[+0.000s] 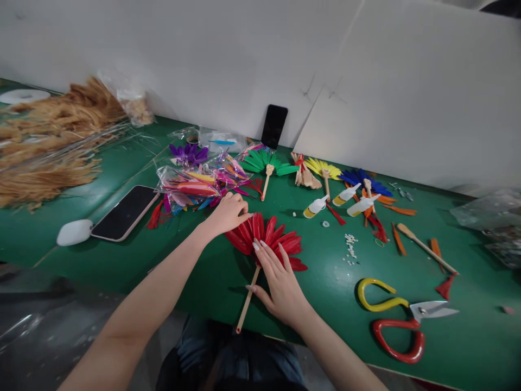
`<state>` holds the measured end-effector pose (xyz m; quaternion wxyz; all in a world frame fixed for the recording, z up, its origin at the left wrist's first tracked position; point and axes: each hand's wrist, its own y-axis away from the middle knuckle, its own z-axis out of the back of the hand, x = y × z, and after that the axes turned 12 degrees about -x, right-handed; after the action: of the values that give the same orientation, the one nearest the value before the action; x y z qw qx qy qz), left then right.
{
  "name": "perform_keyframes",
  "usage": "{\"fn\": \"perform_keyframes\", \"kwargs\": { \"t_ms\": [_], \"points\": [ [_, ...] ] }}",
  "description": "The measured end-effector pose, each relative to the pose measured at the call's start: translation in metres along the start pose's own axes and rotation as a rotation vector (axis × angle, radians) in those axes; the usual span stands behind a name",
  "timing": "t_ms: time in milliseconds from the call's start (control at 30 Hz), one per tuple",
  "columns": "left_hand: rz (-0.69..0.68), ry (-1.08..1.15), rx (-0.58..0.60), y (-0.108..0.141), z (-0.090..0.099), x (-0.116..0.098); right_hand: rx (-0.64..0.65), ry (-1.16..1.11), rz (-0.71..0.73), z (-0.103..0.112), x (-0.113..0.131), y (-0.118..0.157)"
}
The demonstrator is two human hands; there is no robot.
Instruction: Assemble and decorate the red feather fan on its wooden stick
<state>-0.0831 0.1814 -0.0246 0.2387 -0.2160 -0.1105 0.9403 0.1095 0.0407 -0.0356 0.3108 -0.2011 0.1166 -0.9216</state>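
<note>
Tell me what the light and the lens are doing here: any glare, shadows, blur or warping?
In the head view, pale glare dulls the green table; soft shadow lies beside the wooden handle; the tan fibres at the left edge look smeared; the bottom corners are dim; and the wide lens seems to stretch things near the edges.

Across the tabletop (325,309), scissors (407,320) lie at four o'clock from the nearest fan (293,243), beads (350,247) at three, bottles (315,208) at two; a propped phone (274,126) stands at twelve, a flat phone (126,213) at nine.
</note>
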Motion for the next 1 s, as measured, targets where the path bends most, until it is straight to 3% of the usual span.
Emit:
{"fn": "perform_keyframes", "kwargs": {
  "t_ms": [167,400,667,867,1000],
  "points": [
    [0.039,0.018,-0.085,-0.003,0.007,0.008,-0.021,-0.009,0.007,0.0,0.0,0.0],
    [0.097,0.11,0.031,0.004,0.022,0.014,-0.013,-0.041,0.023,0.001,0.0,0.001],
    [0.134,0.239,0.154,0.015,0.014,0.015,-0.002,-0.056,0.031,0.002,0.0,0.002],
    [0.143,0.286,0.166,0.014,0.015,0.017,-0.012,-0.051,0.029,0.004,0.002,0.0],
    [0.179,0.295,0.096,0.011,0.025,0.021,-0.054,-0.041,-0.007,0.008,0.001,0.006]
  ]
}}
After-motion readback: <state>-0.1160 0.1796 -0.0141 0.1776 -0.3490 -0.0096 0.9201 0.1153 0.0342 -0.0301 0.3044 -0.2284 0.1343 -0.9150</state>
